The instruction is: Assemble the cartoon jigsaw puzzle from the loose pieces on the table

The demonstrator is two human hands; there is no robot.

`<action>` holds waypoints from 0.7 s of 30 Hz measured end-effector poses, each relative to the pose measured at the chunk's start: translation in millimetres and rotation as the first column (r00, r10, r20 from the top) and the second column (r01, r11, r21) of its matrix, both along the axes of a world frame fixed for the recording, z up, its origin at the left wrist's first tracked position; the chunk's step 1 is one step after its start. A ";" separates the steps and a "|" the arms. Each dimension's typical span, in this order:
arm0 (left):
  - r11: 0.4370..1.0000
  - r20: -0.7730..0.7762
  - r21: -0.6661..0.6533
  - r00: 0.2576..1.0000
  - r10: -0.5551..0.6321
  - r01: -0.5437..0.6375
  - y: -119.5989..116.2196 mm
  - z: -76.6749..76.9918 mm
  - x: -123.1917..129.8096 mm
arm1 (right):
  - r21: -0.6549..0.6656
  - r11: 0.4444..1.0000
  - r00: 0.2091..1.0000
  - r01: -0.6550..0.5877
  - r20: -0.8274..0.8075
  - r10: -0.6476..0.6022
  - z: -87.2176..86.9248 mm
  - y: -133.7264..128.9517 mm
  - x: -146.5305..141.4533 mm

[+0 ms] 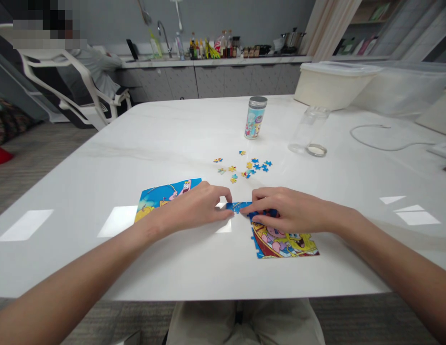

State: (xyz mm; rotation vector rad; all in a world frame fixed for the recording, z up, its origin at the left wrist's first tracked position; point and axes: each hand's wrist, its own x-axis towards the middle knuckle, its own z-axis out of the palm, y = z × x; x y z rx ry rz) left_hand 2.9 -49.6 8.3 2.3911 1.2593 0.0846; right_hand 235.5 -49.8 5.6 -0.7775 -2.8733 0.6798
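A partly joined jigsaw puzzle (285,244) with cartoon figures lies near the table's front, a narrow blue strip of puzzle pieces (239,206) reaching left from its top edge. At the strip's left end, my left hand (203,203) has thumb and index finger closed around the edge. My right hand (285,208) is bent over the top of the puzzle, fingertips pressed on the blue pieces, and covers part of them. Partly behind my left hand lies a blue and yellow picture sheet (161,194). Loose puzzle pieces (257,166) are scattered beyond both hands.
A cartoon-printed can (255,117) stands behind the loose pieces. Right of it are a clear jar (309,127) and its lid (316,150). Storage bins (334,84) and a cable (381,143) lie farther right. Someone sits in a white chair (97,91) at back left.
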 end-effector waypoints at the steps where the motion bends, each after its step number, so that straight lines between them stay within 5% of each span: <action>1: 1.000 -0.006 0.002 1.000 0.006 -0.006 0.4 0.0 -1.0 | -0.002 1.000 1.000 0.003 -0.004 -0.003 0.0 -0.3 -0.2; 8: 0.999 -0.024 -0.001 0.999 -0.032 0.032 2.4 -0.2 -7.0 | 0.016 0.999 0.998 0.031 -0.052 -0.030 -0.2 -1.5 0.1; 14: 0.999 -0.070 0.018 0.997 -0.044 0.046 2.2 0.8 -3.7 | 0.154 0.975 0.987 0.161 -0.036 -0.157 -3.8 4.3 4.4; 21: 0.995 -0.114 0.067 0.992 -0.063 0.071 1.8 -0.6 -3.5 | 0.170 0.975 0.990 0.140 -0.021 -0.138 -6.0 5.6 5.6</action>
